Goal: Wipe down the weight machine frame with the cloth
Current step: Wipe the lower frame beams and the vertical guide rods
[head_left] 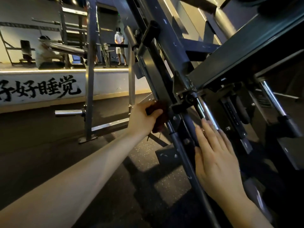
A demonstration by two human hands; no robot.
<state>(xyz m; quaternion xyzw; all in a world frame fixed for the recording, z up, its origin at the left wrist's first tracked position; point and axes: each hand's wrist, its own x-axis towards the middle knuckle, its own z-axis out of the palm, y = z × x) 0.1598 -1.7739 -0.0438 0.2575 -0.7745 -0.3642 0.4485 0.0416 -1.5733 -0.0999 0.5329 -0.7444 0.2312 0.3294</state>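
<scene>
Head view, single frame.

- Left hand [144,119]: arm stretched out, fingers curled round a dark red cloth [159,127]. I read this as a firm grasp. The cloth is pressed against the slanted bar of the weight machine frame [171,46], just below a black pivot bracket [187,101]. A loose end of the cloth hangs under the hand.
- Right hand [217,162]: released, holding nothing. Fingers [209,129] straight and together, laid flat on the lower part of the same frame, to the right of the cloth. The fingertips reach up beside a chrome rod [208,112]; I cannot tell whether they touch it.
- The two hands are apart, with the slanted bar between them.
- Surroundings: dark speckled floor [82,153]; a grey upright post [90,79] carrying a chrome peg [69,112]; a white wall band with black brush lettering [39,90]. A person [119,45] stands far back, well apart from the machine.
</scene>
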